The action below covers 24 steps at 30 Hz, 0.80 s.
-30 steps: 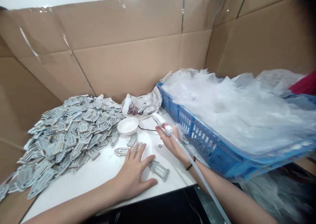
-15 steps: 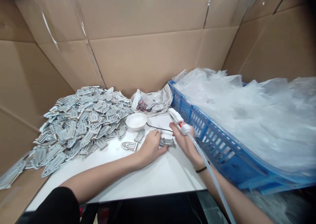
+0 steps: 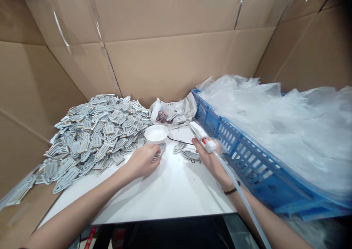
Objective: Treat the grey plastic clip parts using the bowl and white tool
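Observation:
In my right hand (image 3: 210,155) is a white hot glue gun (image 3: 202,135) with a long translucent glue stick (image 3: 239,194) trailing from its back. Several flat grey tag-shaped pieces (image 3: 189,154) lie just left of the gun hand. My left hand (image 3: 144,161) rests low over the table below the white bowl (image 3: 156,133), its fingers curled together around a grey flat piece that they mostly hide. Beyond those fingertips another grey piece (image 3: 163,148) shows. A large heap of grey pieces (image 3: 96,135) lies to the left.
On the right, a blue plastic crate (image 3: 247,161) is filled with clear plastic bags (image 3: 280,132). An open printed bag (image 3: 176,113) with small parts stands behind the bowl. A black cord (image 3: 180,141) runs across the white table (image 3: 170,197). Cardboard walls (image 3: 170,58) enclose the back and sides.
My left hand has moved left, away from the pieces near the glue gun, to the spot below the bowl. The right hand keeps the gun in nearly the same place.

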### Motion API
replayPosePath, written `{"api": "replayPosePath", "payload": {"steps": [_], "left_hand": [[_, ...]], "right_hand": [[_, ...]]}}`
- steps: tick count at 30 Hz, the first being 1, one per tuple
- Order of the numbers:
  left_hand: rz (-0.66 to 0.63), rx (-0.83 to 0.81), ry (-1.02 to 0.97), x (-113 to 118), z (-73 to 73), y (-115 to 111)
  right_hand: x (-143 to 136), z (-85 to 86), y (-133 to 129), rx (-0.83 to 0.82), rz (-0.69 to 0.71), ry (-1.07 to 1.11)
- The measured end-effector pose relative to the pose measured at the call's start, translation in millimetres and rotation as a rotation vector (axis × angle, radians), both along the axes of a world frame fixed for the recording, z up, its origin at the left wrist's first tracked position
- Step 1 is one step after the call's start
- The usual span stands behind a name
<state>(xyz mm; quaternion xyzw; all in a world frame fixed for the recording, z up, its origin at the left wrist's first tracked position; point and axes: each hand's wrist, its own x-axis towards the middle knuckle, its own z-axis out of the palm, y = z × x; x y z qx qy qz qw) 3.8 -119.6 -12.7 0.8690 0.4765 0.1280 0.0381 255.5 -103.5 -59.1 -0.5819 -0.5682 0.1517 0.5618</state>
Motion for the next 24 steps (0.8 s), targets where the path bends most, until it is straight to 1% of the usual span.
{"api": "replayPosePath", "payload": {"steps": [2, 4, 6, 9, 12, 16, 19, 21, 24], "left_hand": [[-0.022, -0.002, -0.016, -14, -4.9, 1], [-0.053, 0.005, -0.024, -18, -12.4, 2], [-0.043, 0.005, -0.005, -14, -19.0, 3], [0.049, -0.018, 0.012, -3, -23.1, -5], [0.111, -0.064, 0.0, 3, -19.7, -20], [0.077, -0.189, -0.007, -6, -8.4, -37], [0.073, -0.301, -0.024, -17, -3.3, -36], [0.091, -0.318, -0.032, -20, -3.5, -33], [0.102, -0.322, -0.104, -17, -7.5, -30]], "right_hand": [[-1, -1.1, 0, 0.026, -0.007, -0.017], [-2, -0.8, -1, 0.045, -0.01, -0.028], [-2, 0.3, -1, 0.049, -0.006, -0.032], [-3, 2.0, -2, 0.038, 0.004, -0.043], [-4, 2.1, -4, 0.03, 0.008, -0.054], [-4, 0.2, -4, 0.012, 0.027, -0.066], [-4, -2.3, -2, 0.01, 0.044, -0.07], [-4, -3.4, -2, 0.011, 0.044, -0.066], [-4, -2.5, -2, 0.015, 0.043, -0.056]]}}
